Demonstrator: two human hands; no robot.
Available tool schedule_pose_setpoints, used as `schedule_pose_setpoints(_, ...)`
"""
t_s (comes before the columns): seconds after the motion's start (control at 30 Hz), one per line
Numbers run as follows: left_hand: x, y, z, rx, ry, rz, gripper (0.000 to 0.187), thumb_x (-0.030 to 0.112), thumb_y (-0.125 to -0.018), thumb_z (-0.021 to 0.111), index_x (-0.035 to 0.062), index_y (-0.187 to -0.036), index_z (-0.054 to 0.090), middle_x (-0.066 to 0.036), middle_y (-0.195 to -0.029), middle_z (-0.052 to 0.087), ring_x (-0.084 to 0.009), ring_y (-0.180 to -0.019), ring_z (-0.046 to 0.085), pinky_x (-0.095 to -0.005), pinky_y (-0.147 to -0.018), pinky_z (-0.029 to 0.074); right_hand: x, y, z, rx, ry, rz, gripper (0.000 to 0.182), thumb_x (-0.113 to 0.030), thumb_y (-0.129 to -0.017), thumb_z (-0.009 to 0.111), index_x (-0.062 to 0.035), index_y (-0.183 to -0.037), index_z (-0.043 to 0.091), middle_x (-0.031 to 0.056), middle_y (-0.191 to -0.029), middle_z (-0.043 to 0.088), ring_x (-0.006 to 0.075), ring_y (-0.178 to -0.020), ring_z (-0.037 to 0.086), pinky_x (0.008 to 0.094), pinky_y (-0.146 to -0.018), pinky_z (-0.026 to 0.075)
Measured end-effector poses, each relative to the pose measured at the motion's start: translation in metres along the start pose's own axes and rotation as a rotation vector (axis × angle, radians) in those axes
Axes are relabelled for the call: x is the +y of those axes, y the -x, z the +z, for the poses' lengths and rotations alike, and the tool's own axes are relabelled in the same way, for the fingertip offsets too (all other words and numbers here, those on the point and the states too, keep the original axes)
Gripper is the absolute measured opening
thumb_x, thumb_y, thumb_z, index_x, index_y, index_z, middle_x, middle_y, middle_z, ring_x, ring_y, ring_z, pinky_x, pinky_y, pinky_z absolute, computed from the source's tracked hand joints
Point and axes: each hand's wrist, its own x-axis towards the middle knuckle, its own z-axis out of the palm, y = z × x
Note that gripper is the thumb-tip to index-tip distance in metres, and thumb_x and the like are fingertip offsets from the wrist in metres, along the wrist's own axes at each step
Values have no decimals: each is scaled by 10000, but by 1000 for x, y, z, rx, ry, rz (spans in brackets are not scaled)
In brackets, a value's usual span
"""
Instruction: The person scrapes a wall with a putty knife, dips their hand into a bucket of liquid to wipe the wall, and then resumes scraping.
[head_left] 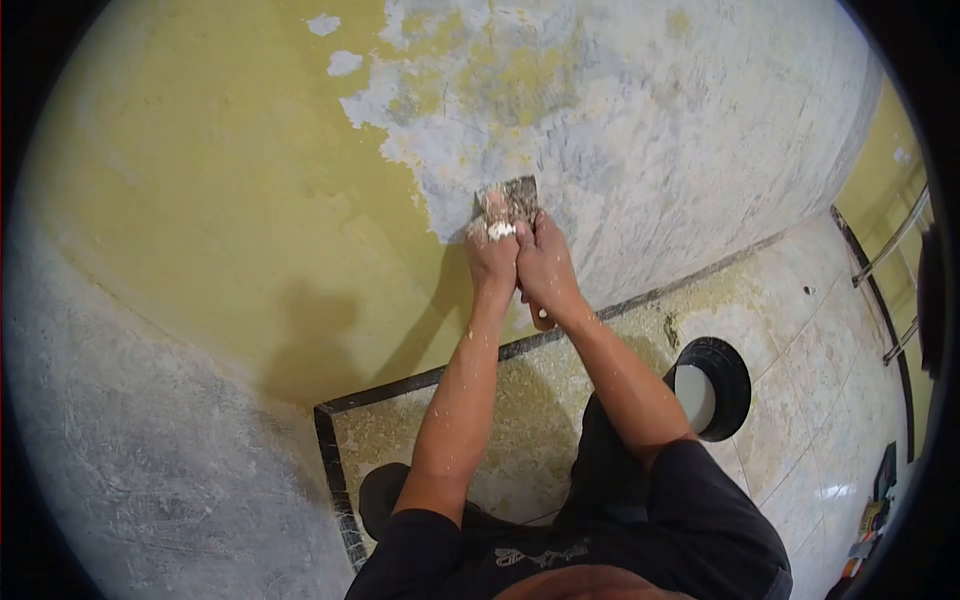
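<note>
Both my hands are together at the wall, on one scraper. Its broad metal blade (524,192) is smeared with paint residue and meets the wall where yellow paint borders bare grey-white plaster. My right hand (546,268) wraps the handle, whose brown end (541,317) with a hole sticks out below. Beside it, my left hand (492,258) grips near the blade, its fingers lying along the metal. A white clump (501,231) sits by the left fingers. Paint flecks dot both forearms.
A black bucket (738,388) with whitish liquid stands on the tiled floor to my right. Paint flakes (420,430) litter the floor along the dark skirting (410,388). Metal rails (895,240) are at far right, with several small items (872,518) below. A grey wall (170,450) adjoins on the left.
</note>
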Motion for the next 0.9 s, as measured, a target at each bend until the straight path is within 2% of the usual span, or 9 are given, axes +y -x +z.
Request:
schedule_pose_setpoints(0.13,3,28,-9,54,14,-176,531,423,-969,408,-38,-768,580,-215,-668,606,-386,-589,540,-457,-599,429,34,3,10,-20,46,-49,220,-162,-935,467,14,-1056,517,210,-771,610,322,-576,601,423,-464,450)
schedule_pose_setpoints(0.27,-2,15,-9,115,-17,-76,542,456,-968,408,-38,-834,588,-218,-694,611,-386,-624,566,-471,-611,431,26,2,12,9,55,-76,212,-155,-936,463,26,-1031,518,216,-768,606,324,-586,603,419,-455,443)
schedule_pose_setpoints(0.33,3,11,-13,68,-31,-103,534,450,-969,409,-35,-838,591,-217,-690,611,-386,-632,569,-470,-611,433,18,0,16,-30,-5,-61,178,-149,-978,416,0,-1036,494,68,-605,518,149,-398,491,302,-337,383)
schedule_pose_setpoints(0.47,10,15,-20,28,-86,-141,488,430,-963,427,-24,-897,594,-213,-756,617,-390,-693,559,-459,-636,432,15,8,17,3,22,-62,199,-151,-946,457,44,-967,491,188,-667,567,283,-454,553,397,-398,423)
schedule_pose_setpoints(0.57,20,11,-24,23,-40,-252,463,418,-955,438,-14,-956,606,-226,-845,626,-404,-779,551,-463,-690,425,5,9,18,-61,-37,-13,168,-154,-990,401,-4,-1007,475,62,-611,512,147,-399,483,303,-341,390)
schedule_pose_setpoints(0.63,14,13,-29,-180,-92,-236,474,429,-953,432,-10,-989,608,-244,-869,623,-411,-809,555,-469,-714,426,16,9,20,-39,-14,-40,165,-153,-991,398,-6,-1005,470,63,-606,507,145,-390,476,304,-338,387)
schedule_pose_setpoints(0.67,15,21,-22,46,-35,-137,445,366,-940,471,-28,-769,587,-199,-652,599,-342,-587,560,-448,-579,440,17,7,21,-17,7,-94,162,-153,-993,394,-8,-1003,465,63,-602,502,144,-381,468,305,-335,385)
schedule_pose_setpoints(0.77,17,14,-21,155,-49,-84,449,354,-929,480,-37,-733,581,-224,-654,594,-363,-593,574,-458,-582,441,9,9,23,-15,-54,-1,160,-155,-994,390,-9,-985,455,68,-595,496,144,-367,456,304,-332,380)
schedule_pose_setpoints(0.9,49,1,-39,42,-140,42,466,365,-942,458,-37,-747,589,-235,-658,596,-382,-611,592,-461,-576,444,-9,-2,27,-26,-164,-163,161,-148,-995,384,-3,-980,452,68,-593,492,148,-364,455,304,-329,378)
